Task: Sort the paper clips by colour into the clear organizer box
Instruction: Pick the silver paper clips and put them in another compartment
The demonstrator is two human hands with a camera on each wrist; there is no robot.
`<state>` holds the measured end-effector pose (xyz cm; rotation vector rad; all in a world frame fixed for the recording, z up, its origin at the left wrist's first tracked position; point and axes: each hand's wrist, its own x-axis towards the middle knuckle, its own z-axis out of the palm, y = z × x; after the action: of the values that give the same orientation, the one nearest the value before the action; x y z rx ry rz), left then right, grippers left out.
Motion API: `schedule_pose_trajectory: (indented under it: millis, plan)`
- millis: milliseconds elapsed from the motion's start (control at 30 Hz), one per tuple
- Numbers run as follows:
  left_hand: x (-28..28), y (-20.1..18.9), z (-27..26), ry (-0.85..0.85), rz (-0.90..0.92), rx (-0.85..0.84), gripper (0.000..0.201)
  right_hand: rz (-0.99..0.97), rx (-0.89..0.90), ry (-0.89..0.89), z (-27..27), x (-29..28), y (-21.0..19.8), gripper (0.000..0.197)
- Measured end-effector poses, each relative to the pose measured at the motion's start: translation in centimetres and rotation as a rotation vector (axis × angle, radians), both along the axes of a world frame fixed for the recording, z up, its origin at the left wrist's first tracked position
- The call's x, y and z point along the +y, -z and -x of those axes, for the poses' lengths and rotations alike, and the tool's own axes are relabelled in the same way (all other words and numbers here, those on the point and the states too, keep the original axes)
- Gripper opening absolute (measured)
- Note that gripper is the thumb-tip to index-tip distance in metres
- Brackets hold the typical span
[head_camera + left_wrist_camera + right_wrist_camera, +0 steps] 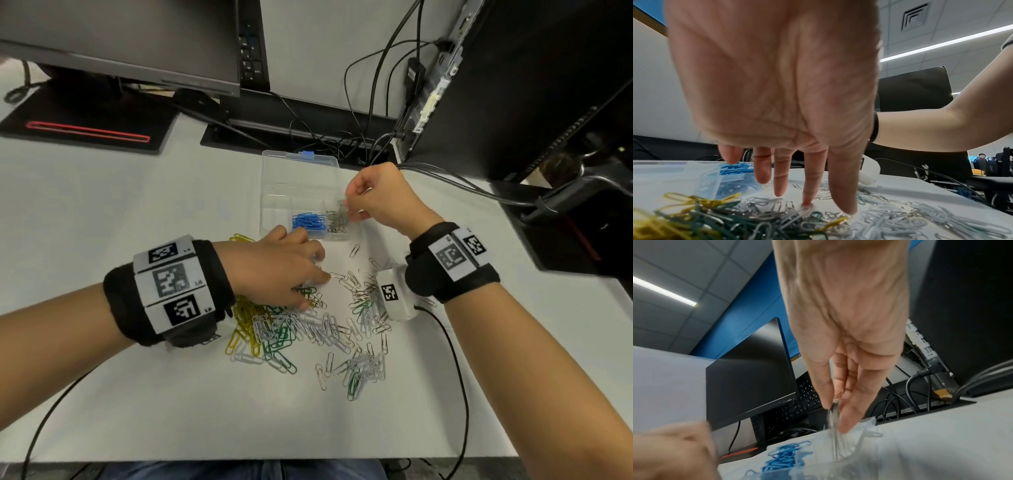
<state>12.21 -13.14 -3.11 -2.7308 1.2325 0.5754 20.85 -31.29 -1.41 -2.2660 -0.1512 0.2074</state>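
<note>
The clear organizer box (pixel 270 192) lies open beyond a loose pile of yellow, green, white and silver paper clips (pixel 308 330). Blue clips (pixel 309 222) fill one near compartment and silver clips (pixel 337 222) lie in the one to its right. My right hand (pixel 347 207) hangs over that silver compartment and pinches a few silver clips (pixel 835 420) between thumb and fingers. My left hand (pixel 318 289) rests on the far side of the pile with fingers straight. Its index fingertip (pixel 807 203) presses a pale clip, with the thumb apart beside it.
A monitor (pixel 120 41) on a black stand, a keyboard (pixel 251 44) and tangled cables (pixel 342 137) stand behind the box. A black computer tower (pixel 513 85) is at the right. A thin black cable (pixel 459 377) runs across the white table.
</note>
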Motion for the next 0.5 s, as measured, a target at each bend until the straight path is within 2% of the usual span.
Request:
schedule_pose_trajectory:
  millis: [133, 200, 267, 367, 433, 500]
  plan:
    - [0.0, -0.1, 0.0, -0.010, 0.017, -0.008, 0.053, 0.069, -0.060, -0.005, 0.5, -0.2, 0.1, 0.004]
    - [-0.2, -0.2, 0.0, -0.006, 0.024, -0.023, 0.056, 0.108, -0.135, -0.041, 0.7, -0.2, 0.0, 0.014]
    - [-0.5, -0.3, 0.0, -0.005, 0.024, -0.039, 0.056, 0.263, -0.166, -0.154, 1.1, -0.1, 0.0, 0.025]
    - [-0.9, -0.4, -0.1, -0.004, 0.009, -0.041, 0.058, 0.457, -0.108, -0.314, 1.9, 0.1, 0.6, 0.034]
    - [-1.2, -0.4, -0.1, 0.018, 0.010, -0.038, 0.061, 0.425, -0.114, -0.312, 2.6, -0.4, 0.6, 0.033]
    - [-1.7, -0.3, -0.2, 0.062, 0.023, -0.026, 0.063, 0.377, -0.197, -0.249, 3.3, -1.6, 0.2, 0.030]
